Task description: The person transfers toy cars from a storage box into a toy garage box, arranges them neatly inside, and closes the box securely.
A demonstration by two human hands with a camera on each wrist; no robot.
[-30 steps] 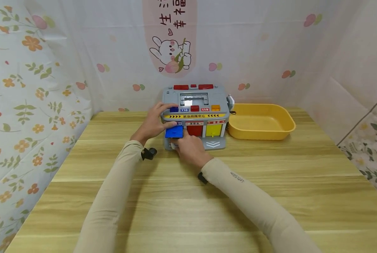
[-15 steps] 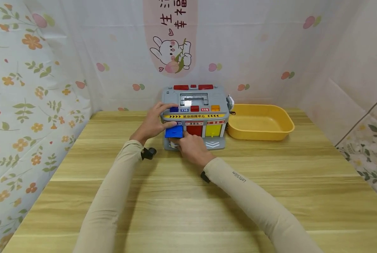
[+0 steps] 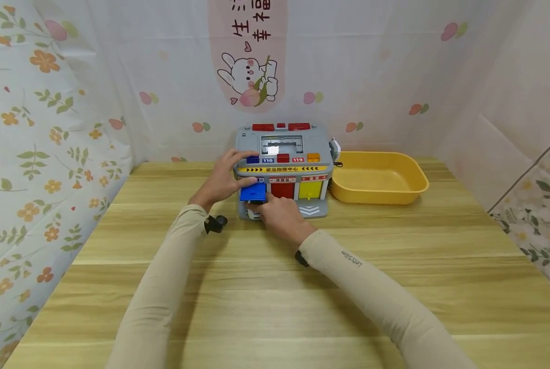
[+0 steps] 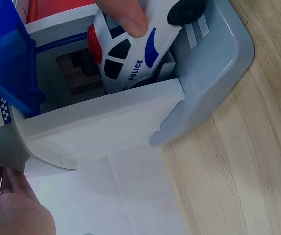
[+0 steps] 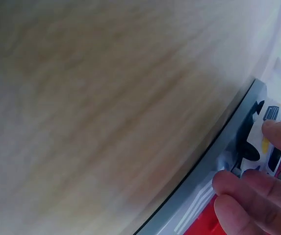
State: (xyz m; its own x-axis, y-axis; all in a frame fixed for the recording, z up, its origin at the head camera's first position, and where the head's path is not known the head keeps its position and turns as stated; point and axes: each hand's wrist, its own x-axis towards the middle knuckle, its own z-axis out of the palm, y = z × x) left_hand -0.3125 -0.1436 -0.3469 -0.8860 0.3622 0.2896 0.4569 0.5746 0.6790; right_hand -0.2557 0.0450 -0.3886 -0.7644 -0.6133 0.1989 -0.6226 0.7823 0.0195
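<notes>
A grey toy emergency station (image 3: 281,169) stands at the back of the table. Its blue door (image 3: 253,191) is swung up, while the red and yellow doors hang down. My left hand (image 3: 219,180) holds the station's front left corner, fingers on the roof and thumb at the raised blue door. With my right hand (image 3: 281,215) I pinch a white toy police car (image 4: 142,46) at the blue bay. In the left wrist view the car sits tilted, its red roof light inside the bay and a black wheel over the grey ramp. My right fingers partly cover the car (image 5: 264,134).
A yellow plastic basin (image 3: 381,196) stands just right of the station. The wood-grain table (image 3: 252,302) stretches toward me under both forearms. Printed cloth hangs behind and on both sides.
My right hand has shifted very slightly right, and a dark part now shows beneath the blue door. My left hand keeps its place, and the door stays raised.
</notes>
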